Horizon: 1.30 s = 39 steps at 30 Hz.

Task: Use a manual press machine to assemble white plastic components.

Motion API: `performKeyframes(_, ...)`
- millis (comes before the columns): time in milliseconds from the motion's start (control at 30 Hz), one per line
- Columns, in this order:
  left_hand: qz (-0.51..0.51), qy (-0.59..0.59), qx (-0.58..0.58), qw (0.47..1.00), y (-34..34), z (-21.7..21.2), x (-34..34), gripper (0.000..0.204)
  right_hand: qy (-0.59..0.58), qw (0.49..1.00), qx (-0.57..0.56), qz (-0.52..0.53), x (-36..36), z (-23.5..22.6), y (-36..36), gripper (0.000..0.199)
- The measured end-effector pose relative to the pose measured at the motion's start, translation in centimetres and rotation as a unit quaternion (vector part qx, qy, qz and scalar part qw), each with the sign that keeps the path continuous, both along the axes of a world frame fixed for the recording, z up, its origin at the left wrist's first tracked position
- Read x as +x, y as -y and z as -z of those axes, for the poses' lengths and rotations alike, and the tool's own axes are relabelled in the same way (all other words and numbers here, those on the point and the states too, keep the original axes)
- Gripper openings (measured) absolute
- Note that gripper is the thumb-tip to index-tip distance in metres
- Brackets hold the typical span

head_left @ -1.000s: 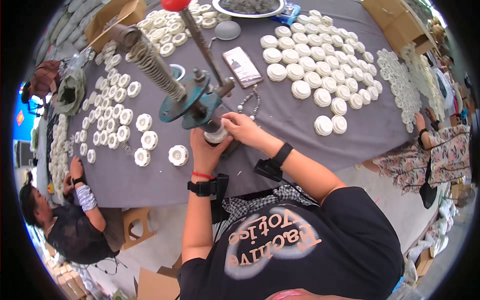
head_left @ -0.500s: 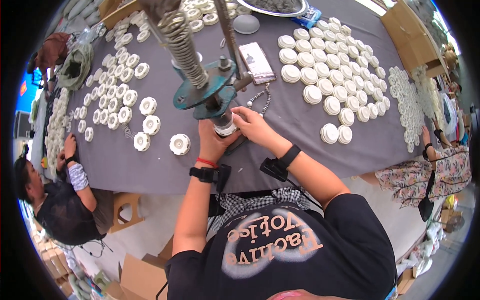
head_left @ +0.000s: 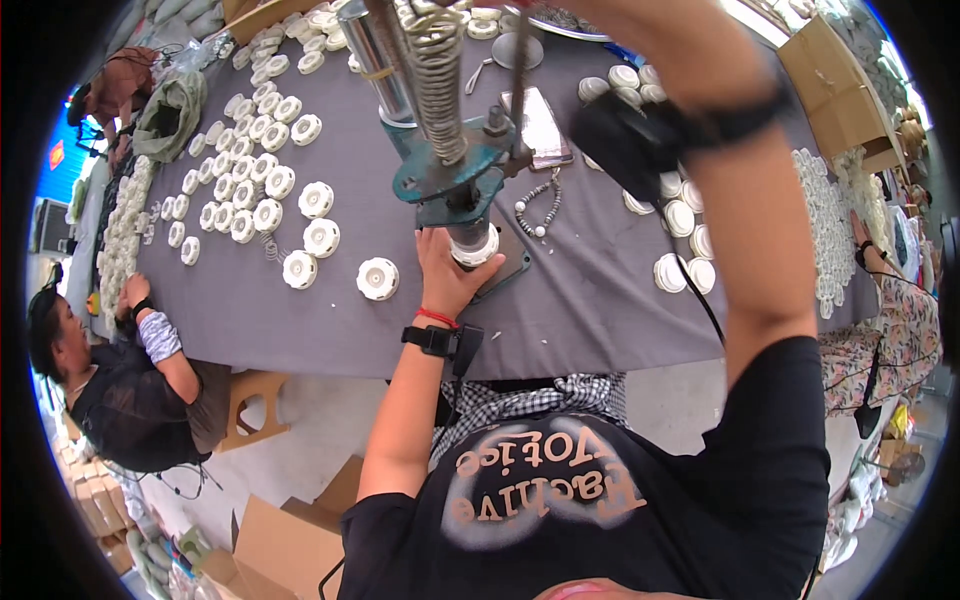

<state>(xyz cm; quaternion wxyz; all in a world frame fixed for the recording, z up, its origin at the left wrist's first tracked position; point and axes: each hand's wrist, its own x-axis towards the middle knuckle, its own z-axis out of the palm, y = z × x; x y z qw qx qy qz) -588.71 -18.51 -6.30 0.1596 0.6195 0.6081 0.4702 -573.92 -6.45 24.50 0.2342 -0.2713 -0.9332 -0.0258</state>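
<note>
A teal hand press (head_left: 450, 170) with a large coil spring (head_left: 437, 60) stands on the grey-covered table (head_left: 580, 300). My left hand (head_left: 445, 275) grips a white round part (head_left: 473, 245) that sits under the press ram on a dark base plate. My right arm is raised high. Its wrist carries a black band and a black device (head_left: 625, 135). My right hand (head_left: 650, 25) runs into the top edge, blurred and mostly cut off, so its grip is hidden.
White flanged discs (head_left: 300, 268) lie in rows at the left, one close by (head_left: 378, 278). White caps (head_left: 680, 270) lie at the right. A bead bracelet (head_left: 535, 210) and a flat card (head_left: 540, 125) lie behind the press. One person (head_left: 120, 380) sits lower left, another (head_left: 900, 300) at the right.
My right hand has left the white part and swung up to the top of the view. My left hand stays on the part. The camera has moved closer to the press.
</note>
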Motion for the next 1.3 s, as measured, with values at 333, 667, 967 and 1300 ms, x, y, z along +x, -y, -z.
performKeyframes(333, -0.009, -0.011, -0.014, 1.0, -1.0, 0.0, 2.2, 0.128, -0.085, 0.959, -0.152, 0.223, 7.9, 27.0, 11.2, 0.079)
performKeyframes(667, -0.021, -0.052, -0.067, 0.996, -1.0, -3.9, 2.5, 0.079, -0.575, 0.74, -0.318, -0.146, 8.2, 8.3, 11.3, 0.049)
performKeyframes(967, -0.07, -0.254, -0.051, 0.963, 5.5, 0.3, -4.7, 0.081, -0.03, 0.949, -0.07, 0.306, 15.1, 21.1, 12.4, 0.063)
performKeyframes(1300, 0.025, -0.11, -0.013, 0.994, 5.7, -4.3, 2.3, 0.067, -0.251, 0.885, -0.353, 0.169, 14.1, 25.7, 15.1, 0.041)
